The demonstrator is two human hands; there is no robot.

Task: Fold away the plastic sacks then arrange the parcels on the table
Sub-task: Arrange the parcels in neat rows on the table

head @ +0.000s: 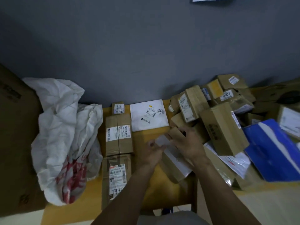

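Parcel (pixel 173 133) is at the middle of the table (pixel 146 137), just off the heap (pixel 219 117). Right hand (pixel 186 143) is curled over it. Left hand (pixel 154 150) curls at its label end, but blur hides any hold. Judged bound for the label-up column (pixel 118 135) beside the mailer (pixel 148 115). Sacks (pixel 65 135) lie crumpled and unfolded against a carton (pixel 16 135); contents unseen.

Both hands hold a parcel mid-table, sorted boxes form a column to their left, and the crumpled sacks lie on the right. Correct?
No: the head view shows the crumpled sacks on the far left, beyond the column of boxes. The left hand and right hand do hold the parcel.
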